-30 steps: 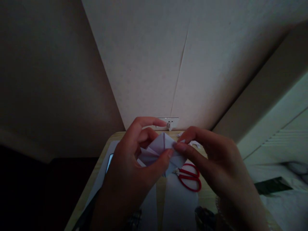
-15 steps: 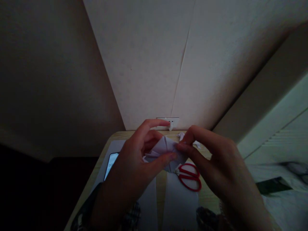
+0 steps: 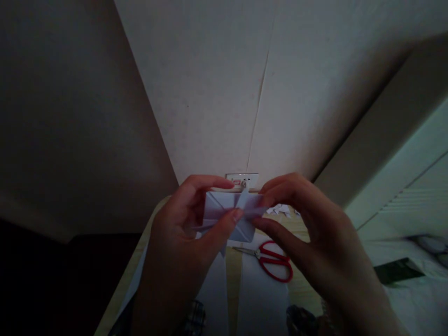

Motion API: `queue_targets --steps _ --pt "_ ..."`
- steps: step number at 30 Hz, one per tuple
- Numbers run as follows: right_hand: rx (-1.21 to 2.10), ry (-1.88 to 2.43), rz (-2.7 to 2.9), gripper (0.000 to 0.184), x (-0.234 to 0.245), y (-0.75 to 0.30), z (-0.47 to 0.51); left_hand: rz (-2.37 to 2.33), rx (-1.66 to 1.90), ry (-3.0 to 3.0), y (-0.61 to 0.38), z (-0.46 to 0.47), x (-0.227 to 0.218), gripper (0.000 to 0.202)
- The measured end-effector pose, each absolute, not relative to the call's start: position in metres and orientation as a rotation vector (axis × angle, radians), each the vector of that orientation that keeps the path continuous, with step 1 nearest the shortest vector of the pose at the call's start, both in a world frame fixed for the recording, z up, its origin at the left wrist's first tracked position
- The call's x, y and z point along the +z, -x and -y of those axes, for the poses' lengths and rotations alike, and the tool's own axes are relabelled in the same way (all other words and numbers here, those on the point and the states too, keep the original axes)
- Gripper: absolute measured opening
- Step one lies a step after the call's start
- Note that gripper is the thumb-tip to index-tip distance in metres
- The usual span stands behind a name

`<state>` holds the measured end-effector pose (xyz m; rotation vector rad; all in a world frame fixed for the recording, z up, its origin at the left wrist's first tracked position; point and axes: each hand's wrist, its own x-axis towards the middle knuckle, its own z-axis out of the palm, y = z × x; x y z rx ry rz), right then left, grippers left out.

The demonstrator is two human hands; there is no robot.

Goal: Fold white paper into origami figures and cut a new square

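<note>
Above table [image 3: 234, 282], folded paper [image 3: 224, 204] turned squarer-faced; left fingers [image 3: 220, 231], right fingers [image 3: 278, 229] pinching it.

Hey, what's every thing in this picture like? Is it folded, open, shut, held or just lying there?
Folded paper: creased, held up in both hands.
Left hand: gripping the paper, thumb in front.
Right hand: pinching the paper's edge.
Scissors: lying down, blades seem shut.
White sheets: lying flat, a gap between.
Paper bits: lying loose.
Socket: seems to have a plug in.

The left hand [image 3: 180, 233] and right hand [image 3: 313, 221] face each other, each curled in a pinch.
</note>
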<state>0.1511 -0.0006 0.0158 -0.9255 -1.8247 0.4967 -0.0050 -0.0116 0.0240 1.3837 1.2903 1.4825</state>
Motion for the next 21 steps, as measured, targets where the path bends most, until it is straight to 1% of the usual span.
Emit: queue_targets --steps 5,8,15,18,21 --pt "0.515 0.893 1.797 0.013 0.0148 -0.1521 0.0023 -1.163 1.389 -1.371 0.0073 0.0106 0.0215 0.013" --pt "0.538 0.877 1.773 0.01 0.0147 -0.1521 0.0032 -1.146 1.31 -1.352 0.0071 0.0111 0.0224 0.011" --pt "0.528 0.852 1.823 0.011 0.017 -0.1507 0.0025 -1.133 1.265 -1.357 0.0051 0.0128 0.024 0.01" --pt "0.522 0.831 1.822 0.014 0.0174 -0.1505 0.0031 -1.147 1.189 -1.332 0.0065 0.0132 0.0257 0.015" --pt "0.528 0.826 1.81 0.015 0.0177 -0.151 0.005 -1.15 1.118 -1.268 0.0072 0.0142 0.0276 0.029"
